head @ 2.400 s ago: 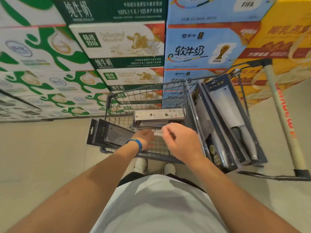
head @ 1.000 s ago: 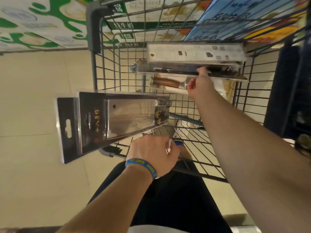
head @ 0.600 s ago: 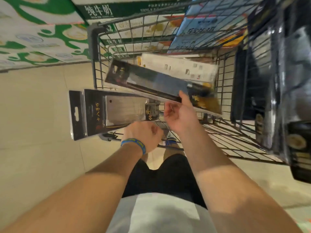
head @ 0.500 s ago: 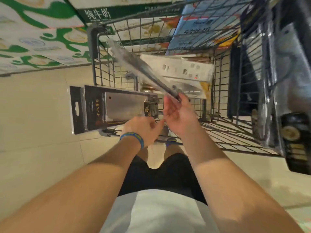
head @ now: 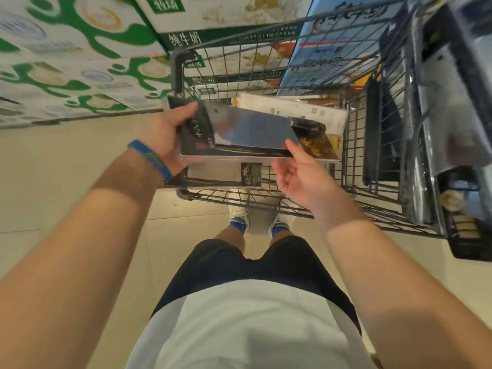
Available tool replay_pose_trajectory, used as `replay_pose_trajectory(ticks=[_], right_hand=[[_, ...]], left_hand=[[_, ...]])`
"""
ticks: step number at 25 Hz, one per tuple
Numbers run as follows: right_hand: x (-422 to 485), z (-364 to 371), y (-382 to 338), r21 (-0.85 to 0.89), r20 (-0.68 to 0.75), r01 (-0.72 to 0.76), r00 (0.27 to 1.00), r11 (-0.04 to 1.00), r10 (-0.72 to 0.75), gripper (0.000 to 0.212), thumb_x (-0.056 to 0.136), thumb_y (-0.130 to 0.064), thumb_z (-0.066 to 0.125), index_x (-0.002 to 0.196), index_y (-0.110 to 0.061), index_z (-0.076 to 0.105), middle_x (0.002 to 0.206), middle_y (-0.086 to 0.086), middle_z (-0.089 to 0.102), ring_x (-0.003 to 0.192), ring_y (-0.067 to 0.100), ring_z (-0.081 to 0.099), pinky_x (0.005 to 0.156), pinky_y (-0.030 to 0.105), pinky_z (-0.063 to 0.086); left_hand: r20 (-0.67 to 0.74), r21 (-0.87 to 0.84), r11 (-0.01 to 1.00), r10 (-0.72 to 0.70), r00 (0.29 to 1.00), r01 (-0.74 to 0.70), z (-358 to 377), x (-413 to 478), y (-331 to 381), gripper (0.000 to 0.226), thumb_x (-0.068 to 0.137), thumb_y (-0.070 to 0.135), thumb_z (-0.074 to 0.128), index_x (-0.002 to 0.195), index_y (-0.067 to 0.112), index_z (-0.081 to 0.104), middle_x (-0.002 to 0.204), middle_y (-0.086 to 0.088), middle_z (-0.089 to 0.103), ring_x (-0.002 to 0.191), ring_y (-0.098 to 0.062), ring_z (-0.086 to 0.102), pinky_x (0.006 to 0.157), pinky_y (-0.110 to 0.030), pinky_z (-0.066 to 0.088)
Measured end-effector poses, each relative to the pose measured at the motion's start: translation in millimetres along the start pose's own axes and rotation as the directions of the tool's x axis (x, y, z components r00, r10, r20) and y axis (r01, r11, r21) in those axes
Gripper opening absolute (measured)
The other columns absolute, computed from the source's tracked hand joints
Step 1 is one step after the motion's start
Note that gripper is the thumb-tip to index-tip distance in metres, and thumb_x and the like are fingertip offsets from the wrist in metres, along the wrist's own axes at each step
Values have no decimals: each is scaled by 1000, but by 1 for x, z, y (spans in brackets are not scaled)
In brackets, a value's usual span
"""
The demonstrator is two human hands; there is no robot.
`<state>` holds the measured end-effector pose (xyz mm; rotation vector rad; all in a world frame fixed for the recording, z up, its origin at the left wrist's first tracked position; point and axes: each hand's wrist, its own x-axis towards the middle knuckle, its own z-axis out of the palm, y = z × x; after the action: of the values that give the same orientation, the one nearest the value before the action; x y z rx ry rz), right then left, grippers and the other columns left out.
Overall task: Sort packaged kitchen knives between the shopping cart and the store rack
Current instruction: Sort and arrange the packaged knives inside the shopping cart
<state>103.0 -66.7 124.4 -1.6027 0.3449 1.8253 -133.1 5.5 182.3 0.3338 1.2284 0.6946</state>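
Note:
My left hand (head: 165, 134) grips the left end of a black packaged cleaver (head: 247, 131), thumb on top, holding it flat over the near edge of the wire shopping cart (head: 266, 62). A second dark knife package (head: 213, 177) lies just beneath it by my left wrist; what holds it is hidden. Palm up with relaxed fingers, my right hand (head: 300, 174) touches the cleaver package's near right edge with a fingertip. A white knife package (head: 292, 110) lies deeper in the cart. Several packaged knives (head: 439, 115) stand against the cart's right side.
Stacked green and white milk cartons (head: 80, 62) fill the left and back, with blue boxes (head: 332, 49) behind the cart. Beige tiled floor (head: 66, 182) lies to the left. My feet (head: 261, 222) stand under the cart's near end.
My right hand lifted a dark knife package out of the cart and swung it left. My left hand now grips it above the package it held, and my right hand has loosened.

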Motion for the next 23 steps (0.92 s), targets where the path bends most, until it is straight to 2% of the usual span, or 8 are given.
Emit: replay_pose_trajectory(ticks=[3, 5, 7, 11, 14, 17, 20, 23], right_hand=[[9, 4, -1, -599, -316, -18, 924, 801, -215, 59, 82, -50, 82, 129, -22, 61, 119, 3, 66, 90, 15, 63, 66, 26, 54], [24, 7, -2, -780, -209, 126, 871, 613, -445, 72, 92, -49, 70, 152, -23, 41, 141, 3, 57, 96, 17, 59, 71, 25, 50], [35, 17, 3, -839, 9, 251, 893, 482, -450, 64, 104, -48, 51, 161, -30, 28, 142, -5, 52, 85, 7, 58, 61, 15, 51], [60, 39, 36, -874, 236, 282, 958, 395, -161, 52, 109, -51, 24, 159, -37, 26, 152, 7, 49, 97, 13, 62, 72, 26, 52], [83, 56, 50, -922, 311, 335, 940, 195, -142, 55, 108, -53, 27, 157, -30, 30, 147, 14, 54, 102, 27, 66, 78, 39, 56], [105, 64, 41, -951, 284, 301, 940, 65, -191, 43, 108, -41, 35, 145, -22, 45, 125, 10, 66, 89, 20, 69, 80, 44, 60], [140, 46, 21, -965, 238, 249, 963, 82, -130, 31, 108, -34, 40, 123, -15, 60, 111, 12, 72, 85, 18, 69, 79, 35, 59], [172, 9, 4, -987, 136, 154, 960, 55, -246, 25, 106, -26, 50, 124, -14, 64, 110, 10, 71, 88, 22, 67, 72, 33, 54]], left_hand=[[-221, 499, 866, 152, 963, -22, 15, 3, 1, 17, 95, 17, 61, 79, 13, 65, 70, 0, 68, 61, -11, 65, 61, -27, 59], [-79, 825, 564, 182, 980, -38, 21, 4, -6, 21, 95, 20, 60, 74, 17, 57, 54, 10, 60, 46, -1, 57, 47, -18, 46], [30, 954, 292, 115, 993, -62, 26, 0, -19, 7, 96, 21, 56, 95, 17, 62, 71, 6, 64, 67, -10, 66, 57, -24, 48], [-96, 982, 181, 192, 977, 61, 24, -5, -29, 66, 90, 14, 62, 149, 27, 35, 102, 4, 58, 86, -26, 61, 75, -30, 45], [-137, 975, -109, 394, 909, 194, 1, 1, -4, 60, 86, 24, 69, 141, 24, 46, 116, -11, 60, 100, -36, 58, 83, -44, 50], [113, 968, -249, 527, 842, 26, 13, 33, 5, 39, 87, 43, 66, 119, 21, 64, 125, -12, 62, 111, -38, 58, 90, -48, 49], [104, 911, -413, 182, 978, -20, 46, 92, -38, 38, 96, 47, 48, 121, 21, 61, 120, -8, 62, 111, -33, 58, 88, -45, 47], [-8, 736, -675, -82, 997, -50, 37, 127, -98, 39, 102, 41, 37, 130, 19, 52, 126, -8, 57, 116, -29, 53, 99, -47, 36]])
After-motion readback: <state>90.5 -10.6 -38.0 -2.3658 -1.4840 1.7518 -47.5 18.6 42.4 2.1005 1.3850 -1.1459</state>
